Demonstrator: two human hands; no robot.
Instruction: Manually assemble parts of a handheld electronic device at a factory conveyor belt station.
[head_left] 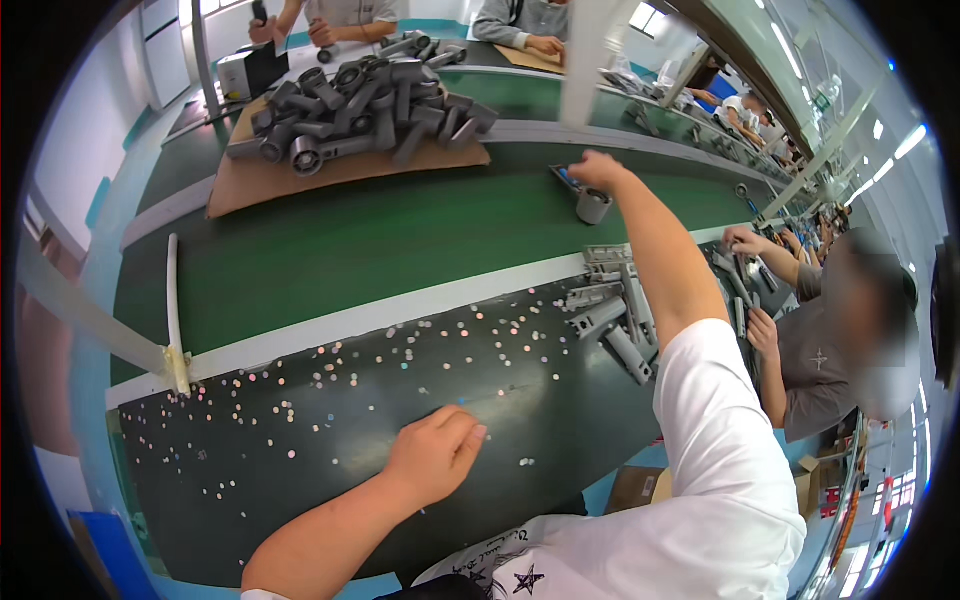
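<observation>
My right arm stretches far out over the green conveyor belt point(440, 215). At its end my right hand point(600, 170) is closed on a grey plastic housing point(593, 207) with a round barrel end, which is at the belt. A dark flat piece with a blue edge point(565, 178) shows beside the fingers; whether it belongs to the housing I cannot tell. My left hand point(435, 455) rests on the dark worktable point(350, 490) near me, its fingers curled in and the thumb alongside. Nothing shows in it. Small round pale stickers point(408, 353) dot the tabletop beyond it.
Grey housings point(370, 110) are heaped on a cardboard sheet point(240, 185) across the belt. Several long grey parts point(625, 320) lie by my right arm. A co-worker point(830, 340) handles parts at the right. A white post point(90, 300) stands left; others work at the back.
</observation>
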